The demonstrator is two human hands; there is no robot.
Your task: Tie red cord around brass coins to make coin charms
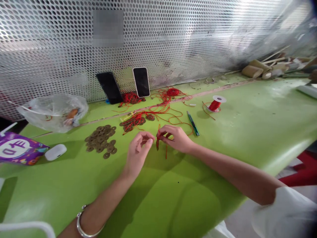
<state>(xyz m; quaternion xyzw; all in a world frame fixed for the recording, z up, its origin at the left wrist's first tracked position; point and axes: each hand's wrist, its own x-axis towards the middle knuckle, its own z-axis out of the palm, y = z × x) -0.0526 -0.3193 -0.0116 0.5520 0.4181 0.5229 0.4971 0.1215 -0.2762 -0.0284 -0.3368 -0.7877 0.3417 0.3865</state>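
Observation:
My right hand (174, 138) pinches a short piece of red cord (158, 140) that hangs from its fingertips just above the green table (173, 198). My left hand (139, 150) is beside it, fingers curled with thumb and forefinger close together; I cannot make out whether they hold anything. Beyond my hands lies a tangle of red cord with strung coins (138, 119). A loose pile of old bronze coins (102, 140) lies to the left of my left hand.
Two dark phones (109, 87) (141, 81) lean against the perforated metal wall. A red thread spool (216, 103) and a green pen (193, 123) lie to the right. A clear plastic bag (55, 111), white earbud case (55, 152) and purple box (18, 148) sit at the left.

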